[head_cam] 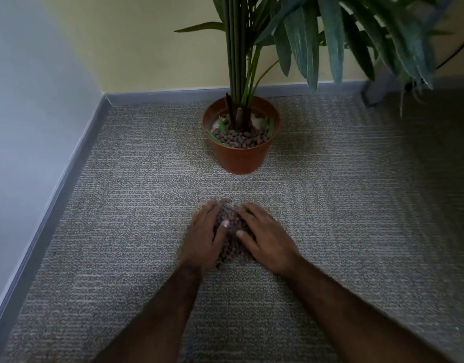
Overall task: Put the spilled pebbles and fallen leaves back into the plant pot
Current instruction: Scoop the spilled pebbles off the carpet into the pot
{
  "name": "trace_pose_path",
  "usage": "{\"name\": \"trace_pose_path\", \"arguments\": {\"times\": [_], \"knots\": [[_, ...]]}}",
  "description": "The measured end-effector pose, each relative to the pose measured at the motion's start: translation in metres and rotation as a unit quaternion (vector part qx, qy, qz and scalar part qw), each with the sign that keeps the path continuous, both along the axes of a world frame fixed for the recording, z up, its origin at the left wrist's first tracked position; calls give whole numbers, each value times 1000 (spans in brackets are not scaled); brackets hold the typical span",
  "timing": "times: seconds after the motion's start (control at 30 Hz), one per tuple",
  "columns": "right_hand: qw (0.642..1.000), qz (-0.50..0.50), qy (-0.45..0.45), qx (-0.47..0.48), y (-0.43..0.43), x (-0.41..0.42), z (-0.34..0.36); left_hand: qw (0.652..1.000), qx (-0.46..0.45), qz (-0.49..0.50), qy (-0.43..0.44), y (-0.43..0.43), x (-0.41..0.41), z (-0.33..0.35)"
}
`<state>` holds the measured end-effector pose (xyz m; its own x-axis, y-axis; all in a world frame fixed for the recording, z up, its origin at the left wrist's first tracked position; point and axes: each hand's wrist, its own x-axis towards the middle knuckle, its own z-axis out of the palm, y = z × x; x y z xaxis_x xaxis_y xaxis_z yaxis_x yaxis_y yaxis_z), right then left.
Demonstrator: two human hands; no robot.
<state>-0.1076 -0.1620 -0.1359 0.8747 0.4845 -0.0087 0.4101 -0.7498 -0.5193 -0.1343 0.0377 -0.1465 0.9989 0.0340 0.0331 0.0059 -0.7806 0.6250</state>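
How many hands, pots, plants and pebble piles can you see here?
Hands: 2, the left hand and the right hand
Pots: 1, the plant pot
Plants: 1, the plant
Piles: 1, the pebble pile on the carpet
Total: 5

Left hand (204,237) and right hand (267,239) hide most of the pebble pile (230,216), fingers (212,208) kinda blurry, and the plant (304,35) is cut off up top.
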Motion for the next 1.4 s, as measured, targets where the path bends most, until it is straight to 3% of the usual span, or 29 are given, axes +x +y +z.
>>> {"name": "trace_pose_path", "arguments": {"times": [0.07, 0.17, 0.27, 0.43, 1.0, 1.27, 1.4], "knots": [[1000, -20, -17, -1, -19, -15, -1, 998, -34, 39, -39, 9, -7, 3], [996, 27, -36, -80, -49, -40, -13, 994, 26, 102, -38, 26, -41, -4], [986, 69, -61, -138, -55, -43, -26, 991, 126, 30, 16, 24, -77, -17], [988, 63, -35, -139, -19, -18, -23, 982, 184, -16, 35, 14, -75, -23], [989, 103, -57, -89, 21, 22, -13, 981, 180, -71, -7, 5, -9, -20], [981, 103, -155, -62, 23, 5, -20, 978, 176, -66, -90, -6, -9, -14], [981, 112, -132, -89, 7, -4, -22, 976, 198, -60, -62, -7, -10, -11]]}}
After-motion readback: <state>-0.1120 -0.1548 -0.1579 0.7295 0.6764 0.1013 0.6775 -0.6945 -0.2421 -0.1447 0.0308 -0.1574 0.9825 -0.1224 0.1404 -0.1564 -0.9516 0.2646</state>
